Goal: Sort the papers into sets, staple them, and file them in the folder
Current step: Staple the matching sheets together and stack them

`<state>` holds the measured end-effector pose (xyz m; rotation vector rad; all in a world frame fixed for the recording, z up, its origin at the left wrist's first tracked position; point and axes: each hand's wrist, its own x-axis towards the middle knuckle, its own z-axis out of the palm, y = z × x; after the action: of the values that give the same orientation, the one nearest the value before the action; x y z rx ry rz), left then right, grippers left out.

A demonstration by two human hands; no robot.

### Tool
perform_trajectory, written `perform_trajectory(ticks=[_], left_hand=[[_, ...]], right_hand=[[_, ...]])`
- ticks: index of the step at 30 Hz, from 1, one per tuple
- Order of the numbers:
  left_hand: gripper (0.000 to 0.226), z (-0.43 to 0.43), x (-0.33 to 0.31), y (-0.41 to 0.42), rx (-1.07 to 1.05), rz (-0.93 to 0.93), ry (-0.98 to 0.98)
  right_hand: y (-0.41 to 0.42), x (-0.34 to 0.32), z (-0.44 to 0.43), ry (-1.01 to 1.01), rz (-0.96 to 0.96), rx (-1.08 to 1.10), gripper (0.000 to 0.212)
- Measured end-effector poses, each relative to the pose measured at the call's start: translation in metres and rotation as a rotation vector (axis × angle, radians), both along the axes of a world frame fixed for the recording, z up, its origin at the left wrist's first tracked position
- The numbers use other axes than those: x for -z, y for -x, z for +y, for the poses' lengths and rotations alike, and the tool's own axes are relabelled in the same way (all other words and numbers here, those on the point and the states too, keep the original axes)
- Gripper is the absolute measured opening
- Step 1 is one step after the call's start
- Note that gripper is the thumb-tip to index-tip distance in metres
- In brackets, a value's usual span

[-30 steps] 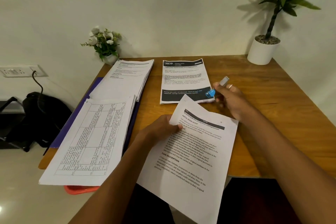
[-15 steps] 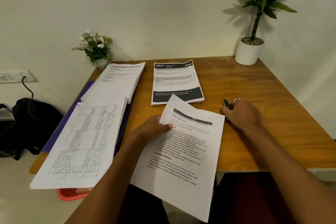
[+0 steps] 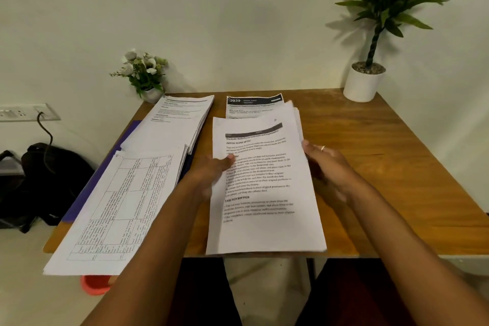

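Note:
I hold a set of printed pages (image 3: 264, 193) upright-facing in front of me over the table's near edge. My left hand (image 3: 214, 172) grips its left edge with the thumb on the text. My right hand (image 3: 325, 164), with a ring, holds the right edge. Behind the set lies a paper set with a black "2939" header (image 3: 251, 104), mostly hidden. A table-printed stack (image 3: 119, 206) and a second text stack (image 3: 177, 124) lie on a purple folder (image 3: 87, 188) at the left. The stapler is not visible.
A wooden table (image 3: 383, 167) carries a white pot with a tall plant (image 3: 363, 82) at the back right and a small flower pot (image 3: 144, 74) at the back left. A black bag (image 3: 45, 180) sits on the floor left; an orange object (image 3: 95, 284) shows under the table edge.
My right hand left the stapler on the table and came to the pages' right edge. The pages were turned straight and lifted between both hands.

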<state>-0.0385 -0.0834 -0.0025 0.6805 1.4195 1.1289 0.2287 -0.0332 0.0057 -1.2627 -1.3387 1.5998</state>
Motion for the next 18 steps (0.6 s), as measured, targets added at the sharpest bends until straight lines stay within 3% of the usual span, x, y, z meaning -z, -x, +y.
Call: perform_trajectory(ticks=[4,7,11,13,18], left_hand=[[0.007,0.019,-0.007,0.001,-0.069,0.07,0.009],[0.015,0.036,-0.011,0.004,-0.102,0.053,0.043],[0.012,0.065,-0.019,0.011,-0.111,-0.032,0.039],[0.005,0.079,-0.021,0.018,-0.116,0.048,0.034],[0.019,0.113,-0.012,0.032,-0.13,0.388,-0.048]], right_hand=[[0.012,0.001,0.016,0.074,0.077,-0.049,0.04],[0.017,0.003,0.031,0.08,0.005,-0.109,0.036],[0.029,0.004,0.063,0.121,0.0,0.014,0.043],[0.037,0.003,0.084,0.093,0.002,0.052,0.04],[0.055,0.009,0.13,0.049,-0.038,0.079,0.036]])
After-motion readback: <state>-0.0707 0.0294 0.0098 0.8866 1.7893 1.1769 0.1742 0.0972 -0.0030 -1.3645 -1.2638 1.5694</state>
